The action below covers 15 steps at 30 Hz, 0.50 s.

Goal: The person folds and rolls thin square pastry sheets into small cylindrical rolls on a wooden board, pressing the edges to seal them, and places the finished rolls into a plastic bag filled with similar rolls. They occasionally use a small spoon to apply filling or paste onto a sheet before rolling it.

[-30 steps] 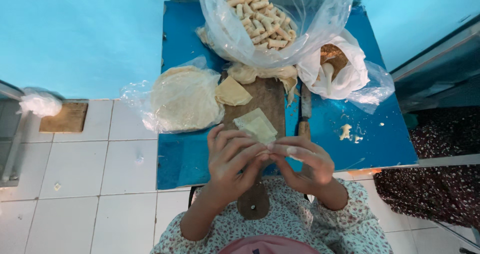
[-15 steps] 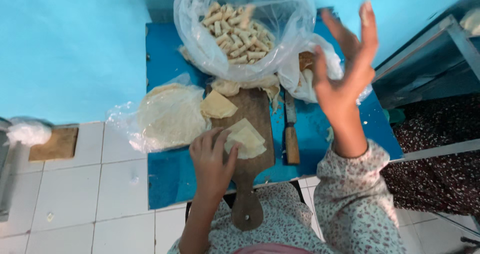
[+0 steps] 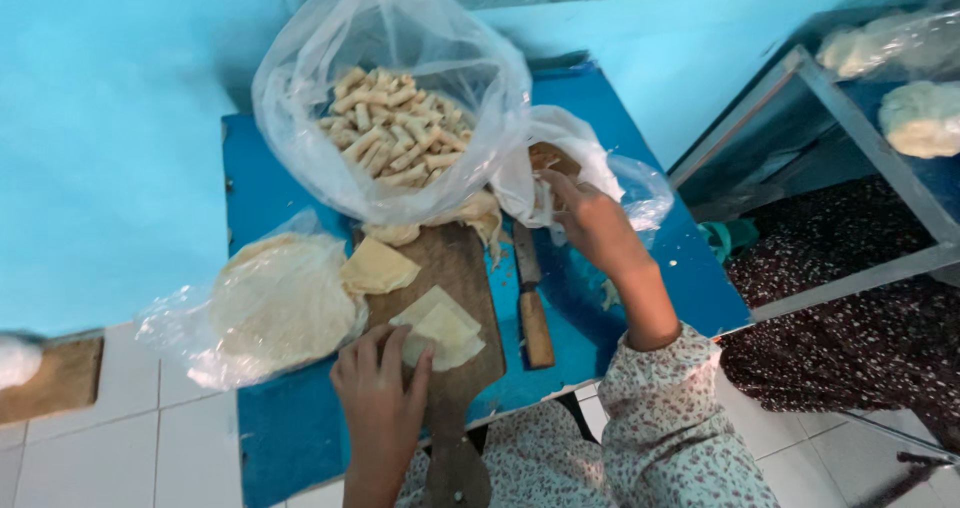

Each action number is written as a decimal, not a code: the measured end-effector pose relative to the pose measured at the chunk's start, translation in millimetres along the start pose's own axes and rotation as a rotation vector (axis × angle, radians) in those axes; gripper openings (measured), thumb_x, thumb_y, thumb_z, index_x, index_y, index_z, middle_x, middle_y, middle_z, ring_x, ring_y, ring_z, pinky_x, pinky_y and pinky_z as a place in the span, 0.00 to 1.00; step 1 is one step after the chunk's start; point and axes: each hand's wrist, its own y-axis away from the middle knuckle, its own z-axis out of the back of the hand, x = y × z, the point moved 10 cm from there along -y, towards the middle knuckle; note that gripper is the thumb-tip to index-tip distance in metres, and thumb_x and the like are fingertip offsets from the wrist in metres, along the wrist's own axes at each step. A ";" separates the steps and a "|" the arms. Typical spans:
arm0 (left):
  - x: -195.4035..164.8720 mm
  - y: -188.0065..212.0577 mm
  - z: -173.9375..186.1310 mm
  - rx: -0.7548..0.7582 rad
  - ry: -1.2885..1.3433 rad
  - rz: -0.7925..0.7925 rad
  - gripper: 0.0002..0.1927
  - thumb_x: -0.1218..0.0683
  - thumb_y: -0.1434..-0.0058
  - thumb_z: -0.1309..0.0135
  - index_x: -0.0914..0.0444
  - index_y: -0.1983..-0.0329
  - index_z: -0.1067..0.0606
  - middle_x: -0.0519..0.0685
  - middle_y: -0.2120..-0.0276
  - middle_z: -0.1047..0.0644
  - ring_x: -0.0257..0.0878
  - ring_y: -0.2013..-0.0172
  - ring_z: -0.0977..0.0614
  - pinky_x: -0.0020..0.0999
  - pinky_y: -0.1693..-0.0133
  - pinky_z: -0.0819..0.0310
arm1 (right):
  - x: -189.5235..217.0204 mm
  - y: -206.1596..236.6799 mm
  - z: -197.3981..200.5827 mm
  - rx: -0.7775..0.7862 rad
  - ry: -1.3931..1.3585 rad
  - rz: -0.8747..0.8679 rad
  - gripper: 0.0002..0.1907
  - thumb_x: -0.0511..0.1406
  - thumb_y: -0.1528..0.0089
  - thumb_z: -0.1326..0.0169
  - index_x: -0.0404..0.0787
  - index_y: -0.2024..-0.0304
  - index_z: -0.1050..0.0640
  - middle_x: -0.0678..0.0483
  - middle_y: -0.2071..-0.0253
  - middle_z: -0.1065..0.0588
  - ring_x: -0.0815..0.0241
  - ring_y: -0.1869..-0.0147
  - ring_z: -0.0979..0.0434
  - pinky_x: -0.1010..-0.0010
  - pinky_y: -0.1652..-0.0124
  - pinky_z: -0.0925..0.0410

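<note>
While the left hand [image 3: 382,388] is lying flat with spread fingers on the near edge of the folded pastry sheet [image 3: 442,324], pinning it to the wooden cutting board [image 3: 450,268], the right hand [image 3: 588,216] is reaching into the small white plastic bag [image 3: 560,158] at the far side of the blue table [image 3: 290,428]; its fingertips are disappearing among the plastic, so I cannot tell whether they are pinching anything. The sheet is looking thin, pale and limp, very light and likely to tear or stick if pulled hard, so it is probably best taken by a corner or a folded edge with flat fingertips, not squeezed in the middle. It is sitting on the near half of the board, just right of the left hand's fingertips. Counting: one folded sheet is lying under the hand, one more cut piece [image 3: 378,266] is resting on the board's far left edge, one round stack of wrappers [image 3: 275,303] is sitting in clear plastic left of the board, and one large clear bag [image 3: 390,118] is holding many finished rolls, too many to count. One knife [image 3: 532,298] with a wooden handle is lying just right of the board, blade pointing away from the person
</note>
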 end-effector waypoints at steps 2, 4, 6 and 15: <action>-2.1 -0.5 -1.4 0.002 0.008 -0.005 0.21 0.49 0.43 0.38 0.62 0.49 0.23 0.52 0.51 0.24 0.52 0.49 0.26 0.51 0.49 0.37 | 13.0 -1.7 8.1 -0.079 -0.020 0.125 0.34 0.25 0.42 0.44 0.43 0.33 0.33 0.39 0.52 0.23 0.36 0.48 0.23 0.50 0.53 0.30; -3.3 -0.3 -2.8 0.009 0.004 -0.003 0.21 0.49 0.43 0.38 0.62 0.49 0.23 0.51 0.51 0.24 0.52 0.49 0.26 0.51 0.48 0.37 | 12.3 -4.0 -3.2 0.000 -0.002 0.084 0.35 0.23 0.42 0.46 0.44 0.31 0.32 0.40 0.56 0.23 0.36 0.51 0.22 0.50 0.55 0.30; -3.8 -0.4 -4.3 0.019 -0.008 0.002 0.21 0.49 0.44 0.38 0.61 0.49 0.23 0.51 0.51 0.24 0.51 0.49 0.26 0.51 0.48 0.37 | 12.8 -4.2 -6.6 0.012 -0.021 0.093 0.34 0.23 0.40 0.47 0.43 0.31 0.32 0.41 0.57 0.22 0.37 0.52 0.22 0.50 0.54 0.30; -3.8 0.0 -4.2 0.045 -0.001 0.011 0.21 0.50 0.42 0.39 0.62 0.48 0.23 0.52 0.51 0.24 0.51 0.48 0.26 0.51 0.48 0.38 | -26.5 -0.4 22.0 -0.312 -0.092 -0.002 0.27 0.24 0.36 0.47 0.39 0.34 0.33 0.42 0.53 0.21 0.39 0.52 0.19 0.57 0.57 0.27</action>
